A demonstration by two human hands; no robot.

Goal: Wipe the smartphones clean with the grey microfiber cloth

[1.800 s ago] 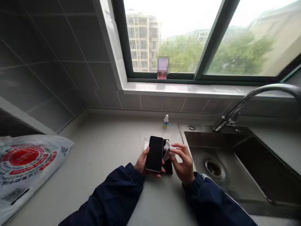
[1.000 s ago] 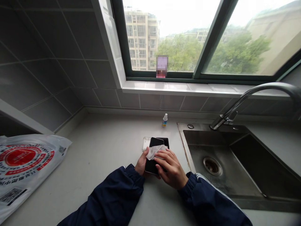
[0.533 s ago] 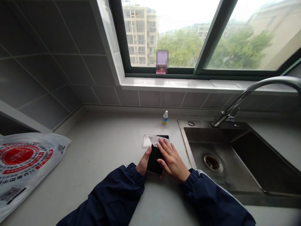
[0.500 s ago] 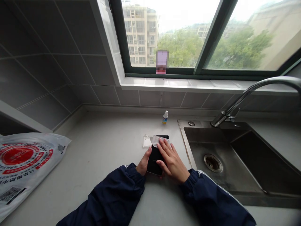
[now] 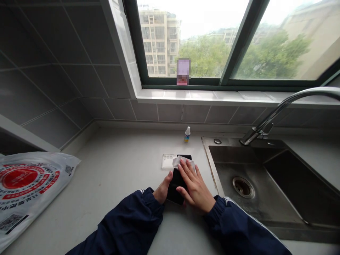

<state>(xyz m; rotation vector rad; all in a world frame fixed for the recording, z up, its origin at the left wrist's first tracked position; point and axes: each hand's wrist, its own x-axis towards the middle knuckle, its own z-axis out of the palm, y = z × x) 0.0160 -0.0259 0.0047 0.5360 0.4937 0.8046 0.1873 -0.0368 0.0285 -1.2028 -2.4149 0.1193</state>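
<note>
My left hand [image 5: 162, 189] is closed around the left edge of a black smartphone [image 5: 174, 187], its thumb along the side. The phone is tilted above the counter, dark face up. Flat over the phone's upper part lies my right hand [image 5: 196, 189], pressing a thin white wipe [image 5: 178, 162] under its extended fingers; its thumb rests across the dark face. Just behind lies a clear phone case [image 5: 168, 162] with camera cutouts. Beside it a black flat object [image 5: 185, 156] shows only in part, the wipe and fingers covering the rest.
A small white spray bottle [image 5: 187, 135] with a blue and yellow label stands towards the wall. To the right is a steel sink [image 5: 211, 159] with a curved tap [image 5: 281, 104]. A printed plastic bag [image 5: 34, 180] lies at the left on the pale counter [image 5: 119, 156].
My right hand and the wipe have shifted slightly to the right and down over the phone. The left hand keeps its hold. The view has tipped a little.
</note>
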